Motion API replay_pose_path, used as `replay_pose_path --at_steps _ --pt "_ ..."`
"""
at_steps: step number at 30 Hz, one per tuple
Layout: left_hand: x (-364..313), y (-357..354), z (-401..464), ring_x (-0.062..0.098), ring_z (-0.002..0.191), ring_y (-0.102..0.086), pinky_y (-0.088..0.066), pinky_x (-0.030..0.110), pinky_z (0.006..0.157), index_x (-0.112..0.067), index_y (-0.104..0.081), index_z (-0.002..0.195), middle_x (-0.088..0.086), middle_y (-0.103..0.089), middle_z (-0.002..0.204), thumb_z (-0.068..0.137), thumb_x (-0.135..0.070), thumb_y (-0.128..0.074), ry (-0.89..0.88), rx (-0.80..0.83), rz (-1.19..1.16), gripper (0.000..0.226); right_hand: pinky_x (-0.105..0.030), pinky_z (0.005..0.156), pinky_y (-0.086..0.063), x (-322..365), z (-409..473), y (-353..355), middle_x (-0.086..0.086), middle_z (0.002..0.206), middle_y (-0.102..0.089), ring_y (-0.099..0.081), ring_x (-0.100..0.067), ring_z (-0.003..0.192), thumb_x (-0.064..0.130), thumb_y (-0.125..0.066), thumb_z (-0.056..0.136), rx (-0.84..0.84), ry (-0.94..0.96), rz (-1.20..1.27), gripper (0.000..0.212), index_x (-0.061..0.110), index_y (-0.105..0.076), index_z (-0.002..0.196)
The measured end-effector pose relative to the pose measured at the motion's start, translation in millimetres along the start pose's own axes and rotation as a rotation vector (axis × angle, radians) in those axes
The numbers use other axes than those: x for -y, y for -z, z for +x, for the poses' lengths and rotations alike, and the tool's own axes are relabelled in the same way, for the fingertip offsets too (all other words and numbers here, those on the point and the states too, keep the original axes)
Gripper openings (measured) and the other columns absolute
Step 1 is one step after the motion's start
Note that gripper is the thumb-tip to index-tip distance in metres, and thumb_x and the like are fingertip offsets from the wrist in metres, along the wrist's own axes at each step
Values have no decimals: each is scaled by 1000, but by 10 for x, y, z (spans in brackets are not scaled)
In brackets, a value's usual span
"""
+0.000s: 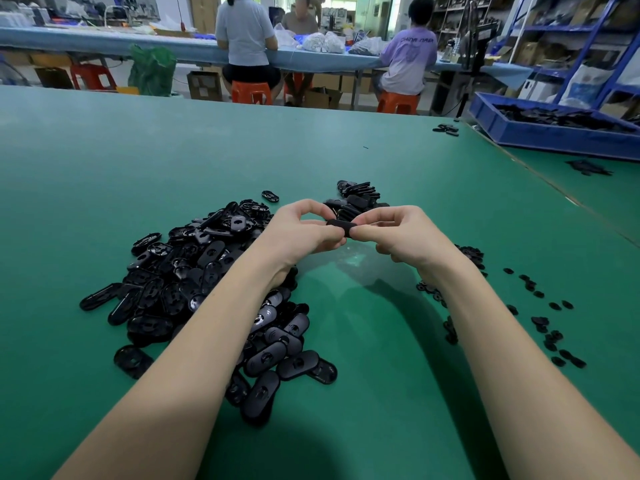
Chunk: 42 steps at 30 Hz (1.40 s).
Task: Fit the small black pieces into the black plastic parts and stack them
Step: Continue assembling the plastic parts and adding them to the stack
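Both of my hands meet above the green table [346, 157] and hold one black oval plastic part [341, 225] between them. My left hand [301, 230] pinches its left end and my right hand [394, 233] pinches its right end. A big loose pile of black oval parts [194, 282] lies to the left, partly under my left forearm. Behind my hands sits a small stack of black parts [360, 195]. Small black pieces [543, 323] are scattered on the table to the right of my right forearm.
A blue bin [554, 135] full of black parts stands at the far right, with a few loose parts [446, 129] near it. Three people sit with their backs to me at a blue bench [104, 43] beyond the table's far edge.
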<state>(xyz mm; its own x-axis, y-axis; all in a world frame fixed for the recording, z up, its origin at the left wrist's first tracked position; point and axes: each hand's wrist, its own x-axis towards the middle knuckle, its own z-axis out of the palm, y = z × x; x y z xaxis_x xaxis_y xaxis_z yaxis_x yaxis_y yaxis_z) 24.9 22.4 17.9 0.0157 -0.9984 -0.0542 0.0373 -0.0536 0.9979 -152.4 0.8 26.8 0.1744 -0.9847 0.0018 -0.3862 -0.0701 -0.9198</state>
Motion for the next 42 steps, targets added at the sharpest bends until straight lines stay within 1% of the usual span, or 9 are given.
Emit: replay_pose_path --at_steps 4,10,13,17,25,30,34,38,42 --pt "2 -21 -9 23 69 -68 -61 26 78 -5 -57 97 17 -74 77 83 12 -67 -10 -5 23 24 -6 44 -32 -30 31 -24 19 50 -54 -45 3 43 19 -79 82 -44 23 -32 3 18 -77 82" --pt "13 -12 -24 22 71 -69 -62 27 77 -6 -63 94 19 -74 82 84 8 -71 2 3 57 20 -10 52 -39 -68 47 -40 8 64 -63 -51 -5 57 21 -80 80 -31 39 -70 7 20 -75 76" --pt "17 -9 -35 20 72 -69 -60 27 82 -7 -70 94 18 -74 85 84 6 -71 -2 9 108 17 -8 49 -37 -90 52 -62 14 57 -60 -51 -1 53 22 -81 80 -39 37 -84 8 21 -74 75" --pt "7 -34 -40 15 69 -69 -59 21 77 -9 -71 89 12 -73 77 84 7 -70 -31 -14 151 17 -8 48 -36 -105 67 -91 15 55 -57 -48 -1 51 23 -79 77 -67 39 -92 8 20 -72 76" --pt "42 -86 -5 20 76 -72 -58 37 94 -16 -71 83 9 -76 77 82 3 -74 -31 -94 203 18 -16 58 -41 -118 65 -110 16 55 -60 -52 -2 54 22 -81 76 -93 61 -77 12 21 -70 74" --pt "68 -103 4 16 72 -71 -58 34 91 -17 -70 84 6 -75 74 84 1 -72 -33 -88 214 18 -13 55 -39 -129 63 -119 12 59 -61 -51 -2 53 21 -81 77 -97 53 -51 12 20 -69 74" --pt "49 -86 2 15 69 -69 -59 24 81 -11 -70 88 8 -74 76 85 5 -70 -30 -61 174 16 -12 46 -35 -139 58 -138 15 54 -53 -43 -1 46 18 -79 80 -80 39 12 11 19 -69 77" --pt "16 -39 -14 18 71 -70 -59 19 74 3 -69 102 17 -73 88 87 8 -68 36 9 -24 16 -15 45 -36 -145 34 -81 15 58 -56 -44 -3 50 14 -78 85 12 -5 168 12 20 -70 78" --pt "-53 10 -12 20 74 -74 -59 18 71 -1 -72 94 17 -75 89 91 9 -62 113 85 -151 14 -16 43 -32 -145 19 -31 11 62 -58 -42 -4 50 13 -78 86 76 -75 284 12 19 -72 78"
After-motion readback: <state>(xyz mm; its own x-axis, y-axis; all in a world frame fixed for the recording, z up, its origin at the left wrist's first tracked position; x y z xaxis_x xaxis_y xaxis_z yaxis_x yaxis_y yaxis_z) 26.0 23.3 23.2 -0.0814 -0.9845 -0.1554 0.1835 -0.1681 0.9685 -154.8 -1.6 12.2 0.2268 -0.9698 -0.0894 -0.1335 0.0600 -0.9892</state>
